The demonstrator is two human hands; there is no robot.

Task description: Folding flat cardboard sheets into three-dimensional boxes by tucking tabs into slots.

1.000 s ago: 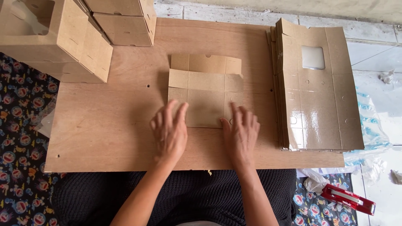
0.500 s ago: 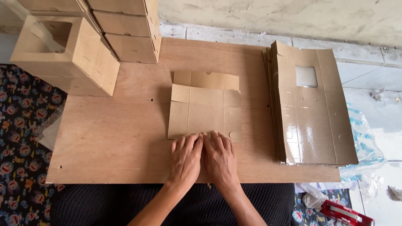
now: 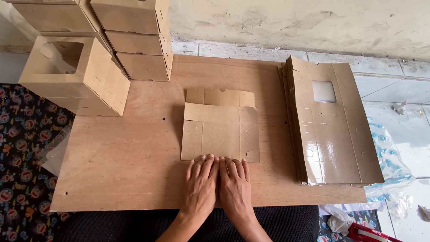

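The near edge of the flat cardboard blank point(image 3: 220, 130) is hidden under the fingertips, so it is hard to tell whether the fingers only press on it or hook under it. The blank lies in the middle of the frame on the plywood desk point(image 3: 130, 175), creased into panels, with a narrower flap strip along its far side. The left hand point(image 3: 200, 188) and the right hand point(image 3: 234, 186) lie palm down, side by side and touching, just below the blank in the lower middle of the frame; the fingers of both are stretched out flat and close together, gripping nothing, their tips resting on the blank's near edge. Both forearms run off the bottom of the frame over a dark knitted lap.

At the right of the frame a stack of flat blanks point(image 3: 333, 125) lies on the desk, the top one glossy with a small clear window; its lower corner overhangs the desk edge. In the upper left stand folded-up cardboard boxes point(image 3: 134, 40), cut off by the top of the frame, and one box with a window opening point(image 3: 74, 74) sits nearest the left edge. A red tool point(image 3: 369, 234) at the lower right corner is cut off and hard to identify. Crumpled clear plastic point(image 3: 389, 166) lies on the tiled floor at the right.
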